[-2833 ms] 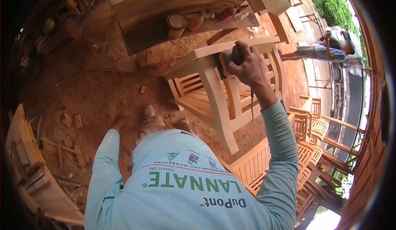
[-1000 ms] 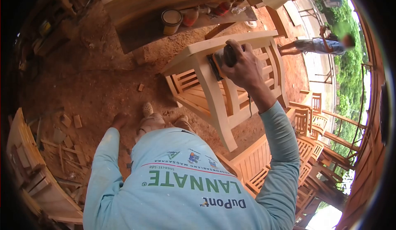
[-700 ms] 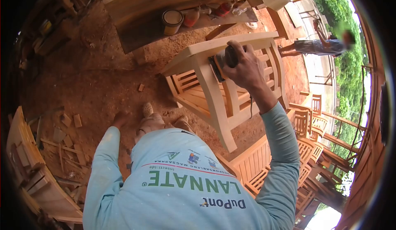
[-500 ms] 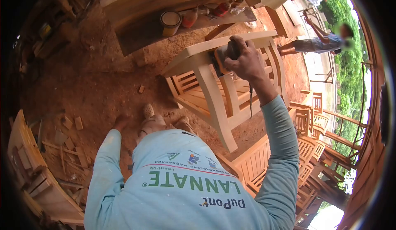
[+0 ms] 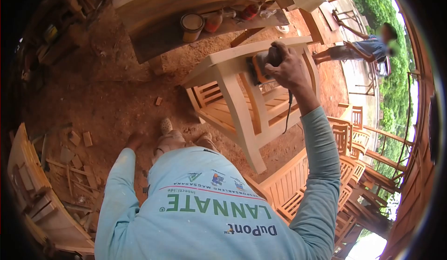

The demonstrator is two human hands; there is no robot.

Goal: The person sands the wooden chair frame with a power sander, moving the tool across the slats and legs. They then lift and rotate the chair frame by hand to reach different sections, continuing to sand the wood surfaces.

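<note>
My right hand (image 5: 289, 70) is wrapped round the top of a power sander (image 5: 261, 66) with a dark body and an orange edge. The sander rests against the side frame of a pale wooden bench (image 5: 233, 101), just below its upper rail. A dark cord (image 5: 289, 113) hangs from it. My left hand (image 5: 134, 141) hangs low by my leg, over the dirt ground and away from the bench. Shadow blurs its fingers, so I cannot make out whether they are open or closed.
A wooden piece with a dark shelf (image 5: 158, 43) stands ahead, bearing a tub (image 5: 192, 26) and red bottles (image 5: 214, 21). Wood offcuts (image 5: 77, 162) litter the left ground. Slatted wooden chairs and benches (image 5: 342, 167) crowd the right. Another person (image 5: 365, 48) stands at the far right.
My right hand has slid the sander a little to the right along the bench side. The other person's arms have shifted. My left hand stays low, almost unmoved.
</note>
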